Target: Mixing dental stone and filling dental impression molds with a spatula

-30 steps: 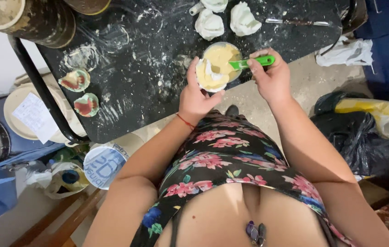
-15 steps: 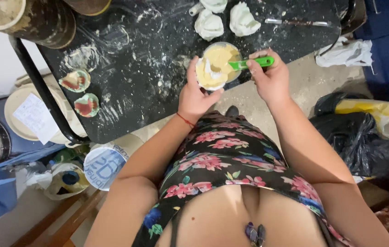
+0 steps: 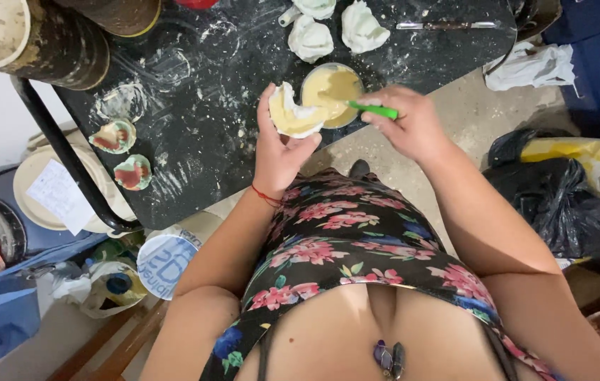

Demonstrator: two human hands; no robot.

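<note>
Nearest, the left hand (image 3: 279, 152) grips a white plaster piece (image 3: 290, 113), coated yellow, above the black table's (image 3: 194, 162) edge. Beside it, the right hand (image 3: 406, 123) pinches a green-handled tool (image 3: 370, 109), its tip in the yellow cup (image 3: 332, 88). Beyond lie more white pieces (image 3: 335, 25).

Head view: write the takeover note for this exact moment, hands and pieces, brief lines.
Left hand: holds a white moulded piece, its upper face coated yellow.
Right hand: grips a green-handled brush, tip in the small cup of yellow paint at the edge of the black table.
Done: two small pieces painted red and green lie at the table's left side.
Left: three white pieces at the far edge are unpainted.
</note>
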